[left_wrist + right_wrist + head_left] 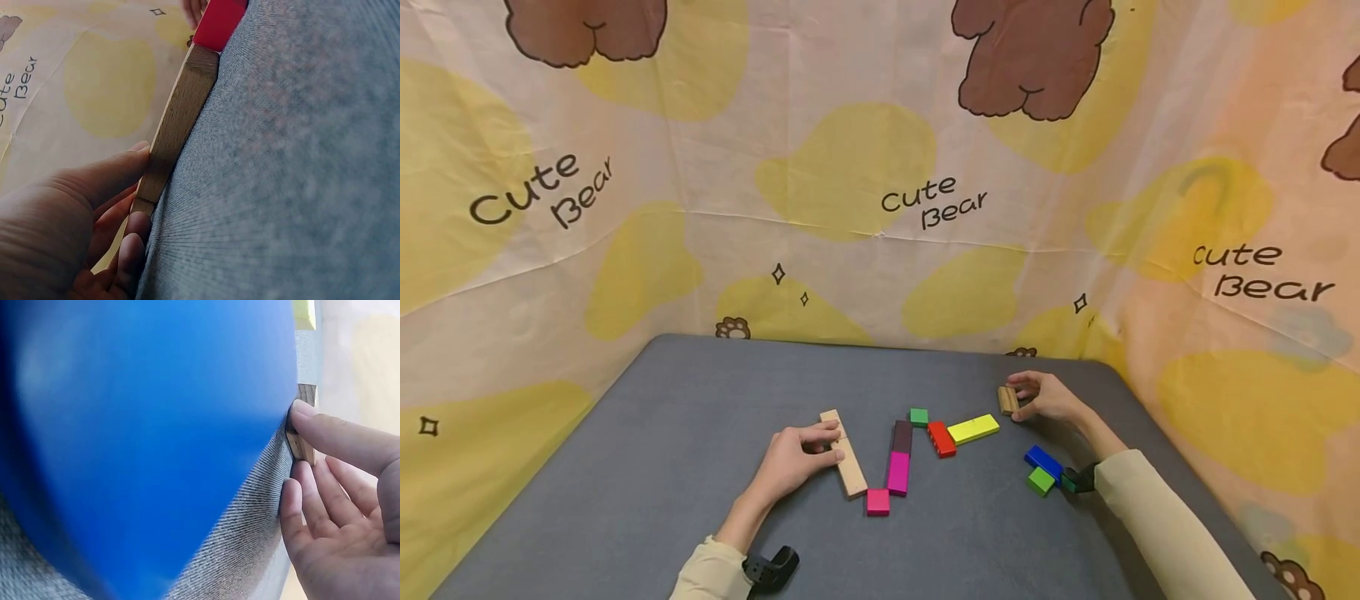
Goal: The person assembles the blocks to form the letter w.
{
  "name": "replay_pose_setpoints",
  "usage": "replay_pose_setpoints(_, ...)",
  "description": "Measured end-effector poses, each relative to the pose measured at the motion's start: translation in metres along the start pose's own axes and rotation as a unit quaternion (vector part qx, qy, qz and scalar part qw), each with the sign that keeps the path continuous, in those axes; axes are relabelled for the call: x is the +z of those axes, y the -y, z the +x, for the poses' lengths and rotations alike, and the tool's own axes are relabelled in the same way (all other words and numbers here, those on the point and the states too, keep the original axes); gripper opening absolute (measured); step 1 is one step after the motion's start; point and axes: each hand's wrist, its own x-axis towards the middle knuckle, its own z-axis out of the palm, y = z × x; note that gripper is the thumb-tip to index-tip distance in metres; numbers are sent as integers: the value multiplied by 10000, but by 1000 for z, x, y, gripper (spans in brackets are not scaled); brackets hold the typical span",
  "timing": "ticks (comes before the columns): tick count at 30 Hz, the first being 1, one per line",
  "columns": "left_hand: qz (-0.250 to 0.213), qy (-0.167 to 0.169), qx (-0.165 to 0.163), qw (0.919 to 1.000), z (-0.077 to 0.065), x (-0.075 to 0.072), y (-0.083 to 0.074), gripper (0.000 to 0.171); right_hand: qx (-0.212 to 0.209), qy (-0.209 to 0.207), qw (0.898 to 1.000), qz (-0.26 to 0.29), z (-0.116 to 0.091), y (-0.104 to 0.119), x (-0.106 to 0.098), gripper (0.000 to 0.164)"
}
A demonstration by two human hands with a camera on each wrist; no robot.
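On the left, my left hand (793, 458) holds two pale wooden blocks (852, 473) laid end to end in a slanting line. Its thumb (134, 162) lies against the longer block, and its fingertips (132, 247) touch near the seam. At the back right, the thumb and fingers of my right hand (1051, 398) pinch a small brown striped wooden block (1007, 401). A pink block (877, 502) meets the near end of the pale pair. From it run a magenta block (898, 473), a dark purple block (902, 437), a green block (919, 417), a red block (942, 439) and a yellow block (973, 429).
By the right wrist lie a blue block (1043, 462) and a light green block (1041, 482), with another green piece partly hidden by the wristband (1081, 478). Blue fills much of the right wrist view. A patterned cloth (850, 283) hangs behind the grey table (625, 500).
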Motion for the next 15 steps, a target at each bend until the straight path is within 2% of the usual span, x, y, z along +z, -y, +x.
replay_pose_setpoints(15,19,-27,-29,10000,0,0,-2,36,26,-18,10000,36,0,0,-1,74)
